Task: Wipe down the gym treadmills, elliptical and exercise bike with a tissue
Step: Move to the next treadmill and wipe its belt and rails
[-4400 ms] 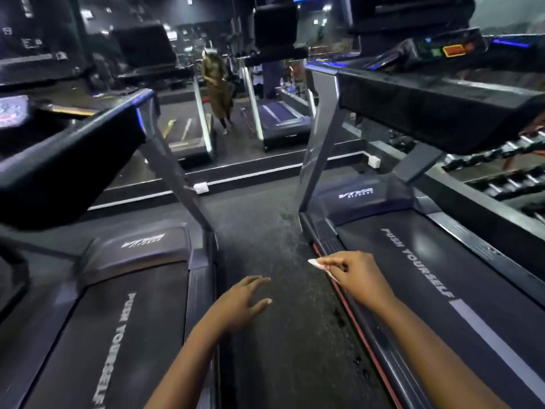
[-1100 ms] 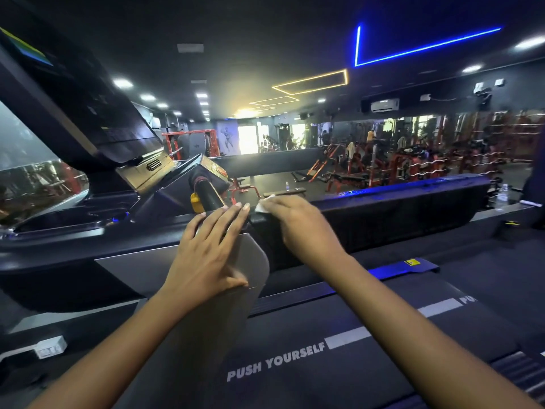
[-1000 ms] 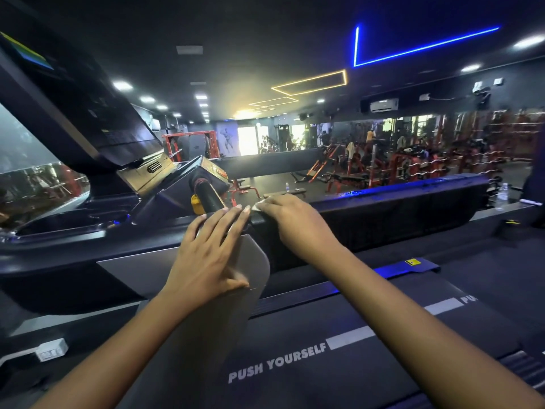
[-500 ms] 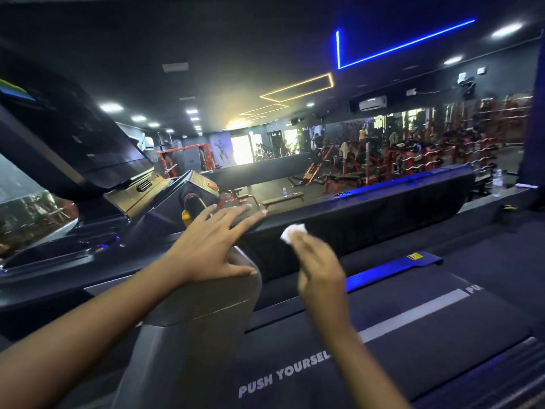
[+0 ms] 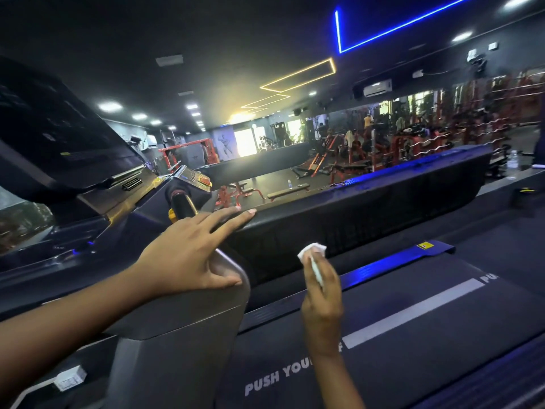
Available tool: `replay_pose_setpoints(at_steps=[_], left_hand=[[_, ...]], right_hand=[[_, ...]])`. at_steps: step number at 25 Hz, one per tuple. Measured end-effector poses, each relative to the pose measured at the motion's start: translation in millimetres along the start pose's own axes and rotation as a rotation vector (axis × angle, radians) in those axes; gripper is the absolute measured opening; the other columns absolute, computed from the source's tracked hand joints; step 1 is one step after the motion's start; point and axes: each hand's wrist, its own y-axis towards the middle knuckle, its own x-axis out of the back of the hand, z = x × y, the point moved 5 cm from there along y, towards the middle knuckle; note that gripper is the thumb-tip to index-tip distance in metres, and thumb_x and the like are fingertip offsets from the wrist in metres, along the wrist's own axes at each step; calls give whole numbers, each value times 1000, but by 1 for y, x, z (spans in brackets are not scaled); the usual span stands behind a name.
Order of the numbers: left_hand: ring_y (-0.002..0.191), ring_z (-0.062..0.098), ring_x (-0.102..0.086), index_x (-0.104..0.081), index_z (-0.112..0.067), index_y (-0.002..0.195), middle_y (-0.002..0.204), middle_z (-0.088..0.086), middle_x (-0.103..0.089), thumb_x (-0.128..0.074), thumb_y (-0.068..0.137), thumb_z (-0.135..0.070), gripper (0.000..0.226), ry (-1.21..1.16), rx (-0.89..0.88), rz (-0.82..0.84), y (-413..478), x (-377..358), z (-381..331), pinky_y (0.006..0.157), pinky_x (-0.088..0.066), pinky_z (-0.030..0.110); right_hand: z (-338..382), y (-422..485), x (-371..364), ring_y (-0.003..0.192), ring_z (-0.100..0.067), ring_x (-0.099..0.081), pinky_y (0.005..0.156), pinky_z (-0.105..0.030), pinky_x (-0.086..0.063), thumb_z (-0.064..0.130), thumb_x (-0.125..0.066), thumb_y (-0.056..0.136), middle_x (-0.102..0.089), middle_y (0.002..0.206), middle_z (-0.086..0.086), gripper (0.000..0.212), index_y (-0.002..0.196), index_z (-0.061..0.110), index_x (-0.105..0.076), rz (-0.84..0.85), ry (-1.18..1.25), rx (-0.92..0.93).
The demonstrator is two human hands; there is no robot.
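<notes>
— Where is the tissue (image 5: 312, 252)?

— In the right hand (image 5: 323, 296). It is white and crumpled, and it sticks up out of the top of that hand. The fingers (image 5: 331, 276) are curled round it.

— Is it on the machine?

— It sits in front of the side face of the black handrail (image 5: 368, 208), below the top edge. Whether it touches the rail, I cannot tell.

— And the left hand (image 5: 188, 255)?

— It holds nothing. Its fingers are straight and spread. The tips lie on the near end of the handrail, while the thumb and palm rest on the rounded top of the grey post (image 5: 177, 335).

— What lies under the right hand?

— The dark treadmill belt (image 5: 413, 335), with a grey stripe and white letters that read "PUSH YOU" before the forearm hides the rest. A blue-lit strip (image 5: 392, 261) runs between the belt and the handrail.

— Anything on the left?

— The console (image 5: 59, 149) slopes up there, and a black and yellow grip (image 5: 181, 206) stands just beyond the left fingertips. Red weight machines (image 5: 413, 143) fill the far room.
</notes>
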Motion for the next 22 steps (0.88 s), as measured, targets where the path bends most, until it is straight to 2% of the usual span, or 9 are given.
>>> replay_pose_setpoints(at_steps=[4, 6, 8, 11, 12, 15, 18, 20, 22], left_hand=[[108, 19, -62, -26, -26, 148, 139, -1, -50, -47, 68, -77, 97, 16, 12, -5, 0, 1, -1, 83, -51, 29], [108, 20, -61, -28, -26, 148, 138, -1, -51, -47, 68, -77, 97, 26, 18, -6, 0, 1, -2, 81, -52, 29], [110, 20, -60, -28, -26, 148, 137, 0, -52, -48, 68, -75, 96, 26, 14, -21, 0, 2, -3, 81, -51, 29], [113, 22, -59, -25, -26, 149, 138, 2, -51, -50, 69, -75, 96, 0, 7, -23, 1, 1, -3, 83, -52, 31], [112, 22, -59, -24, -26, 149, 138, 2, -51, -50, 69, -75, 97, 2, 9, -19, 0, 0, -2, 83, -52, 32], [108, 22, -61, -23, -27, 149, 137, 2, -51, -48, 68, -76, 98, 18, 13, -12, 0, 0, -2, 81, -52, 31], [108, 22, -61, -23, -26, 149, 138, 2, -51, -48, 69, -75, 98, 26, 11, -17, 0, -1, -2, 81, -53, 32], [107, 23, -61, -24, -25, 149, 137, 2, -51, -48, 68, -75, 98, 26, 12, -18, 1, -1, -1, 80, -53, 32], [106, 23, -61, -26, -25, 149, 137, 3, -52, -48, 68, -74, 97, 21, 15, -16, 0, -2, -2, 80, -53, 32]], right_hand=[[-32, 16, 9, 112, -24, -54, 98, -32, -44, -1, -41, 96, -58, 118, -18, 28, 117, -3, -59, -144, 3, -202], [-9, 16, 6, 115, -7, -53, 97, -23, -44, 18, -42, 101, -59, 116, -6, 33, 113, -4, -63, -155, 153, -270], [40, 13, -5, 110, -2, -55, 95, -16, -43, 34, -44, 99, -64, 112, 6, 40, 110, 2, -66, -6, 319, -168], [75, 1, -18, 113, -19, -54, 99, -23, -43, 6, -43, 99, -54, 122, -6, 27, 115, -3, -63, 83, 237, 164], [67, 4, -19, 113, -21, -54, 99, -23, -43, 2, -43, 97, -52, 123, -6, 27, 115, -3, -64, 79, 215, 188], [25, 15, -10, 110, -24, -54, 100, -29, -43, -9, -42, 91, -52, 122, -9, 31, 112, -4, -65, -21, 110, 79], [-23, 34, 10, 106, -26, -53, 98, -25, -43, -4, -39, 91, -58, 116, -18, 32, 112, -6, -64, -145, 4, -111], [-25, 36, 11, 108, -26, -53, 99, -24, -43, 1, -40, 91, -59, 113, -23, 33, 112, -4, -65, -155, 46, -200], [9, 28, -1, 107, -30, -57, 95, -34, -48, 13, -39, 100, -59, 114, -22, 31, 109, 6, -68, -75, 203, -180]])
